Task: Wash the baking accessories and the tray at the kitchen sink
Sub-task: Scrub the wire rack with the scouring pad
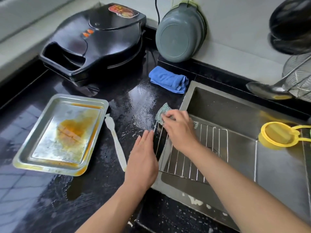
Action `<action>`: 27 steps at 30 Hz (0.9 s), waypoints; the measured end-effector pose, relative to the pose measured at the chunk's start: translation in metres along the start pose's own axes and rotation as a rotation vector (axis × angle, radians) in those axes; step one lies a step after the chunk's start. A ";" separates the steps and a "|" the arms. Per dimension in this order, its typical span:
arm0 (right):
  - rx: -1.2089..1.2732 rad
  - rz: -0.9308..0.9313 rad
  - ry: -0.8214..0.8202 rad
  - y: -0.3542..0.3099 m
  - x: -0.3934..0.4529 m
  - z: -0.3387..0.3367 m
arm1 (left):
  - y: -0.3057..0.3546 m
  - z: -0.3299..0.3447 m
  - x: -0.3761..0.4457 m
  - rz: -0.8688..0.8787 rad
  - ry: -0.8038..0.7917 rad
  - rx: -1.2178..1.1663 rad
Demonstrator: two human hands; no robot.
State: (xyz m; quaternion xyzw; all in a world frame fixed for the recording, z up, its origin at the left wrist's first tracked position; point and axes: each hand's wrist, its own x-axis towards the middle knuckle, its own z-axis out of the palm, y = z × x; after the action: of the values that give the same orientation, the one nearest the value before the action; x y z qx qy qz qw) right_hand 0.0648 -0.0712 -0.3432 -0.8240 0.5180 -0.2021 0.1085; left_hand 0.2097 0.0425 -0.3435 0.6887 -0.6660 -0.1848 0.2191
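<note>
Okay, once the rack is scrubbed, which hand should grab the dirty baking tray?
Left. The left hand lies open at the wire rack's edge, nearer the baking tray; the right hand grips the scouring pad.

We see the wire rack (193,148) tilted over the sink's (227,105) nine o'clock rim, a green scourer (161,113) at its top corner. The grease-stained metal tray (62,133) sits flat on the counter (94,190), white brush (116,142) beside it at three o'clock.

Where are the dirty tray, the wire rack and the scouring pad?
dirty tray (64,132): head view, its stained floor.
wire rack (207,145): head view, its middle bars.
scouring pad (161,112): head view, the part above the fingers.
</note>
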 end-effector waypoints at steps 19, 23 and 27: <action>0.189 -0.204 -0.343 -0.053 -0.103 -0.029 | -0.029 -0.013 -0.068 0.105 -0.058 0.347; 0.120 -0.164 -0.272 -0.049 -0.071 -0.018 | -0.025 -0.015 -0.066 0.084 -0.065 0.306; 0.082 -0.126 -0.274 -0.052 -0.075 -0.015 | -0.022 -0.022 -0.066 0.054 -0.063 0.091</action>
State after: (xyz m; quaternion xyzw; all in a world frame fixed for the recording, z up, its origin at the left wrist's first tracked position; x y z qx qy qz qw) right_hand 0.0711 0.0194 -0.3262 -0.8696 0.4371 -0.1150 0.1987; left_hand 0.2372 0.1095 -0.3394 0.6738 -0.6984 -0.1697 0.1713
